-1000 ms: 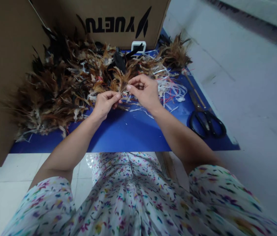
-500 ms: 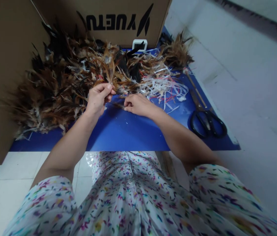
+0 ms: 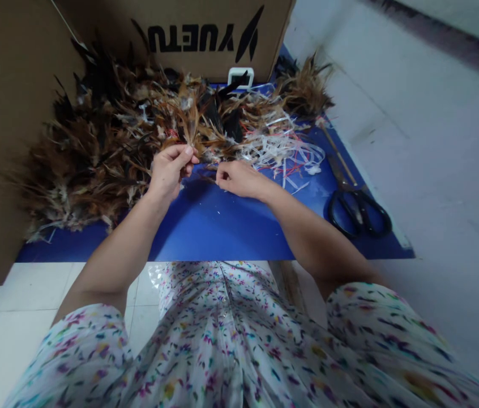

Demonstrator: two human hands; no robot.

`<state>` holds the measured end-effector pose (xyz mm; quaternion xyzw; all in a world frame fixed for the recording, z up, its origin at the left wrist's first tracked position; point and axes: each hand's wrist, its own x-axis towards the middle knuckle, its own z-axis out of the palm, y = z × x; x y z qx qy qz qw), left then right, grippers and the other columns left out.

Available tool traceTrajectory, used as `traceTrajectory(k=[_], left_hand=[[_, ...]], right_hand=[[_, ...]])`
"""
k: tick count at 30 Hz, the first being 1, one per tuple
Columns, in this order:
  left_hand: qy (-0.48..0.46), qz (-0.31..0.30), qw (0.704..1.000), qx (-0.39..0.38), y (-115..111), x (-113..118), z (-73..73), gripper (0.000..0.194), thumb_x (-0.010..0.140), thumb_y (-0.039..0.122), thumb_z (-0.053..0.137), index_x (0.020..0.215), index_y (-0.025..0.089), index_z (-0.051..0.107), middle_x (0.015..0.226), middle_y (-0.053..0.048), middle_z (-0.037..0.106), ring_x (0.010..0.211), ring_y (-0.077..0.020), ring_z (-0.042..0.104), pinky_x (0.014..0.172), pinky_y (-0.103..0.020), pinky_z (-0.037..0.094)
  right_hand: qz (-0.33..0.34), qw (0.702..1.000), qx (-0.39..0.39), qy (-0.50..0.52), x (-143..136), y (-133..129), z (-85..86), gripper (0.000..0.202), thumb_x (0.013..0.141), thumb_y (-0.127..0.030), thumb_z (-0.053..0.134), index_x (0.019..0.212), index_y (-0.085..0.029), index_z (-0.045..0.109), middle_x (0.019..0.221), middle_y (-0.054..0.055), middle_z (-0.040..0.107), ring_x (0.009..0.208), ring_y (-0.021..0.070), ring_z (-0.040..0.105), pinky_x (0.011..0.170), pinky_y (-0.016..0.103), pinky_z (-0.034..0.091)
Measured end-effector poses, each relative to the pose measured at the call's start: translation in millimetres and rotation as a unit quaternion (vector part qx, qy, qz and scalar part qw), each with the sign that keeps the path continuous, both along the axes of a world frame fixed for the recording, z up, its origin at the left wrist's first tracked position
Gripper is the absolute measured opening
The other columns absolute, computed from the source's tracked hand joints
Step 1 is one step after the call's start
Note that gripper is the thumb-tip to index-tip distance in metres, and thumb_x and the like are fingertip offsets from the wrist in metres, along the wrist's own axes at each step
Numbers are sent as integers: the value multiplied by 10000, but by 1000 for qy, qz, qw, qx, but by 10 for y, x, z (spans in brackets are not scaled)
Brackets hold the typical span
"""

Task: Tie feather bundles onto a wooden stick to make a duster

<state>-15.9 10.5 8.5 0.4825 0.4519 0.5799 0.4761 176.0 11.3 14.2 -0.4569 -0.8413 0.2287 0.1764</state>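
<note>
My left hand (image 3: 170,170) is closed in a pinch on the base of a small brown feather bunch (image 3: 191,126), which fans upward from thumb and fingertips. To its right, my right hand (image 3: 239,178) has its fingers curled together, low over the blue tabletop (image 3: 205,226). A thin dark feather (image 3: 209,177) pokes out on the left side of these fingers; its held end is hidden. Behind both hands spreads a large heap of brown and black feathers (image 3: 95,147). White and red strips (image 3: 284,144) lie tangled just beyond my right hand.
Large black-handled scissors (image 3: 358,212) rest at the table's right side, beside a thin stick (image 3: 338,153). Another brown feather bundle (image 3: 307,90) lies at the back right. Cardboard boxes (image 3: 205,62) stand behind and at the left, with a small white-framed object (image 3: 240,78) near the back one.
My right hand has turned slightly, its fingers curling in more, and the feather by it has shifted a little upward. My left hand keeps its pinch in nearly the same place.
</note>
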Motion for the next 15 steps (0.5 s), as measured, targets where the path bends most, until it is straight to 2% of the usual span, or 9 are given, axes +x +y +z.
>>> traceTrajectory(k=[5,9,12,15], left_hand=[[-5,-2,1000,-4,-5,9,13,189,812,304,776,741,170,664,622,23,647,431,-36,474,437,-172,380],[-15,-2,1000,-7,-6,15,16,190,797,300,788,733,170,664,618,24,647,429,-34,470,431,-166,374],[-13,-2,1000,-6,-8,17,16,201,792,311,795,731,172,665,616,24,647,427,-33,470,427,-163,372],[-15,-1,1000,-2,-7,16,14,207,798,315,794,729,171,662,613,22,646,422,-34,470,422,-165,370]], right_hand=[[-12,990,-51,128,52,54,6,66,756,-103,719,747,-154,678,658,-11,630,622,118,551,661,277,415],[-24,972,-107,207,59,96,-52,134,718,-80,754,802,-146,674,644,-11,653,613,127,601,657,283,465],[-30,957,-155,244,51,98,-68,229,705,-49,756,891,-147,665,632,-25,664,589,123,613,661,284,495],[-32,955,-163,246,52,109,-83,245,682,-51,777,881,-145,670,621,-30,659,575,118,609,645,279,503]])
